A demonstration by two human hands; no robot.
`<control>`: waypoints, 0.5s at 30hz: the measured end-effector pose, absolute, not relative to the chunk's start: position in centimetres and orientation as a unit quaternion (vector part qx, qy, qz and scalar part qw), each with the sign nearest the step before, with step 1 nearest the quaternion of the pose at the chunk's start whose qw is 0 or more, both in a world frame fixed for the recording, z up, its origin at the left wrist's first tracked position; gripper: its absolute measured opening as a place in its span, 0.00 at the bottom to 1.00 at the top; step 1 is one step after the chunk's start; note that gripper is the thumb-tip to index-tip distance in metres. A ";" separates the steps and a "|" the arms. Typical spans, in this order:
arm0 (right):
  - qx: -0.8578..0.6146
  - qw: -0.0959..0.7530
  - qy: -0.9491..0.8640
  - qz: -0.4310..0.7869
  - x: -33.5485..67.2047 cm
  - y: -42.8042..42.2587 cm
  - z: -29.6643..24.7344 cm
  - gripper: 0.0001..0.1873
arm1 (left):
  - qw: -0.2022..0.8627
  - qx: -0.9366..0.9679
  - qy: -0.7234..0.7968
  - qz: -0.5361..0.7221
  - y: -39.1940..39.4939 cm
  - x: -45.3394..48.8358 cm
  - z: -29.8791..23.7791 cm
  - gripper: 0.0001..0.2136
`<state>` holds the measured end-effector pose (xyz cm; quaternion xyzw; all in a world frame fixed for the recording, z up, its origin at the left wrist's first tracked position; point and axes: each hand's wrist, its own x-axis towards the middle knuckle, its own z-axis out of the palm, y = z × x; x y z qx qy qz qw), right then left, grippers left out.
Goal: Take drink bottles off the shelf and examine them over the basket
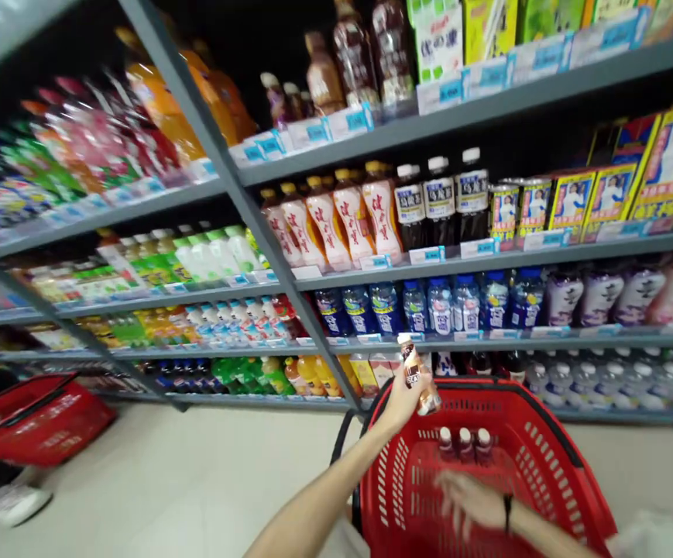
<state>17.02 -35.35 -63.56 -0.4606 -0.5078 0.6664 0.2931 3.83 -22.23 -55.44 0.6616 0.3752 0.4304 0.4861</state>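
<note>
My left hand [406, 401] is wrapped round a brown and cream coffee drink bottle [410, 363] with a white cap. The bottle is tilted, over the back left rim of a red shopping basket [568, 473]. Three small dark bottles [465, 448] with pale caps stand together at the basket's far end. Over the inside of the basket, in front of these bottles, is my right hand [468, 500], smeared by motion. Its fingers hang apart and I see nothing held in them. A dark band circles the right wrist.
Shelves [487, 248] full of drink bottles, cans and cartons run along the far side, price tags on their edges. Another red basket [51, 426] is on the left, beside a person's shoe [16, 504]. Pale floor [197, 480] lies between the two baskets.
</note>
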 end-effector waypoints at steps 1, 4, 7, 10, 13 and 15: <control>-0.463 0.314 -0.470 0.683 17.3 -35.2 -64.1 0.36 | 0.506 0.658 0.372 0.416 -22.8 3.8 -56.6 0.33; -0.441 0.398 -0.374 0.712 18.7 -34.5 -64.6 0.38 | 0.544 0.667 0.347 0.372 -24.3 3.6 -58.2 0.30; -0.358 0.473 -0.306 0.745 19.4 -34.6 -63.9 0.31 | 0.566 0.674 0.327 0.345 -25.6 3.7 -57.9 0.30; -0.338 0.520 -0.285 0.731 18.9 -36.0 -62.9 0.28 | 0.583 0.665 0.330 0.329 -26.6 3.8 -56.9 0.26; -0.339 0.536 -0.293 0.716 18.3 -37.2 -62.3 0.28 | 0.603 0.646 0.342 0.320 -27.2 3.9 -56.1 0.27; -0.349 0.545 -0.299 0.702 18.2 -37.4 -62.2 0.32 | 0.609 0.632 0.354 0.324 -27.4 4.1 -55.9 0.27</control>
